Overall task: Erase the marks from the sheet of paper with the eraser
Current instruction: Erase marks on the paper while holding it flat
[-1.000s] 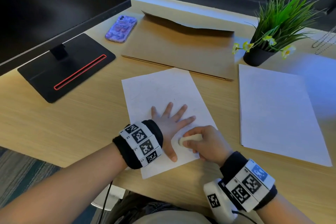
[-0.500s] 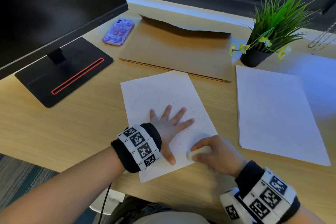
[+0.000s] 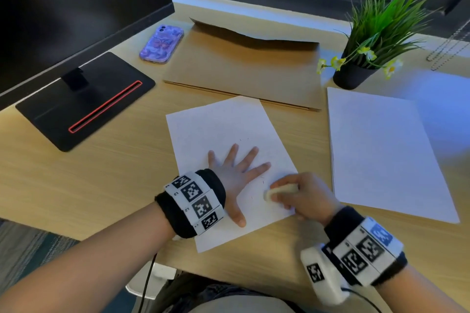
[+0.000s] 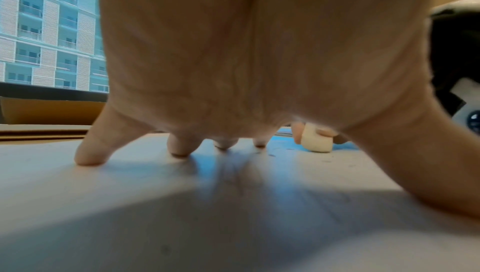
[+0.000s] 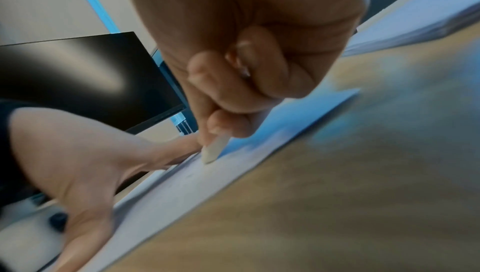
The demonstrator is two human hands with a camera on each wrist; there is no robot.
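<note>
My left hand (image 3: 235, 175) lay flat on the sheet of paper (image 3: 223, 124), fingers (image 4: 88, 153) spread straight and their tips pressing down, thumb reaching toward the near edge of the sheet. It gripped nothing; it only pinned the sheet to the wooden desk (image 3: 84, 185). My right hand (image 3: 305, 198) was curled around the eraser (image 3: 279, 191), pinching the pale block between thumb and fingertips, with its lower end touching the paper near the sheet's right edge, just beside my left index finger. From the right wrist view the eraser (image 5: 214, 151) met the sheet at a slant. A few small dark specks lay on the paper between the two hands; I could not tell whether they were marks or crumbs.

Well to the right lay a stack of white paper (image 3: 381, 150), apart from my sheet. Beyond the sheet sat a brown cardboard folder (image 3: 241, 68), a phone (image 3: 161, 44) in a purple case, a monitor stand (image 3: 84, 101) and a potted plant (image 3: 368, 40).
</note>
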